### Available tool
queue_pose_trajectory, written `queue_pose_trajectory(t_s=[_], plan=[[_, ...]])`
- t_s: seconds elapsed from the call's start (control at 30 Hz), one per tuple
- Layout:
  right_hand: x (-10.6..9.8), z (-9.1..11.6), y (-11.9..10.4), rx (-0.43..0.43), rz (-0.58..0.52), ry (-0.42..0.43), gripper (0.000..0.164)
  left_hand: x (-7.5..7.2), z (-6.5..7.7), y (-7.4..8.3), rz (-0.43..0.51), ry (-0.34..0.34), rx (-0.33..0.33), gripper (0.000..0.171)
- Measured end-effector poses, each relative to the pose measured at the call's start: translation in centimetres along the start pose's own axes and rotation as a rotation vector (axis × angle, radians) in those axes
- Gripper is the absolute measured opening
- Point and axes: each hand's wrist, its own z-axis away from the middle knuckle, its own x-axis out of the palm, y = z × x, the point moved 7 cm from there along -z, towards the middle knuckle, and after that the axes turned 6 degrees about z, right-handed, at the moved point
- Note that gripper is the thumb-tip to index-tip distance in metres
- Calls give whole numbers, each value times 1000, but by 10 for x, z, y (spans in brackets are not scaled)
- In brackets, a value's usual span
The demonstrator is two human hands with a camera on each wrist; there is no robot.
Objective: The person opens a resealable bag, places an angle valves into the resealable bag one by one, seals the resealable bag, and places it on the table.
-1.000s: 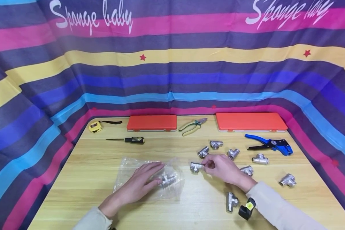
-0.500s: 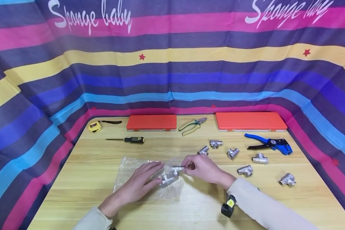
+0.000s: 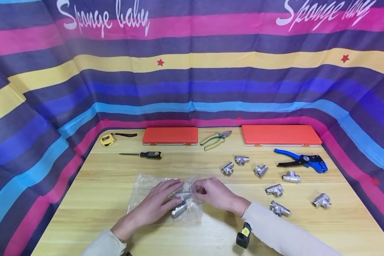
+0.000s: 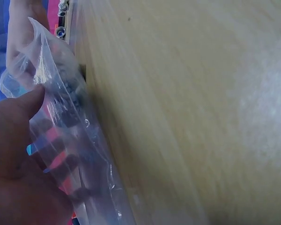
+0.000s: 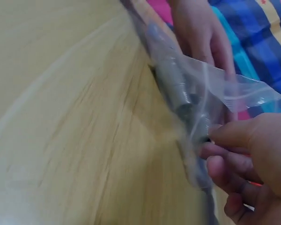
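Note:
A clear plastic bag lies on the table with two silver metal tee pipe fittings in it. My left hand rests over the bag with its fingers extended and thumb spread. The left wrist view shows those fingers through the plastic film. At the bag's mouth, my right hand pinches the end of one tee fitting between thumb and fingertips. The other tee fitting lies just below the left thumb. In the right wrist view, plastic covers the fitting beside the pinching fingertips.
Several loose tee fittings are scattered on the right. Behind them lie blue wire strippers and pliers. Two red cases, a tape measure and a screwdriver sit toward the back, before a striped cloth.
My right hand has carried a tee fitting left from the table into the bag. The fitting inside has turned. One loose fitting near the right sleeve has shifted back and right.

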Motion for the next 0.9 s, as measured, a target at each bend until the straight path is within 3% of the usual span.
queue_pose_trajectory(t_s=[0.13, 0.27, 0.6, 0.9], plan=[[-18, 11, 13, -13, -90, 23, 24, 0, -1, 0, 1, -4, -1, 62], [-52, 37, 42, 23, -136, 62, 29, 0, 0, 1, 1, -7, -4, 62], [-145, 135, 125, 207, 97, 275, 26, 0, -2, 1, 3, -6, 3, 61], [-189, 208, 191, 365, 233, 367, 27, 1, -5, 0, 3, -1, 22, 61]])
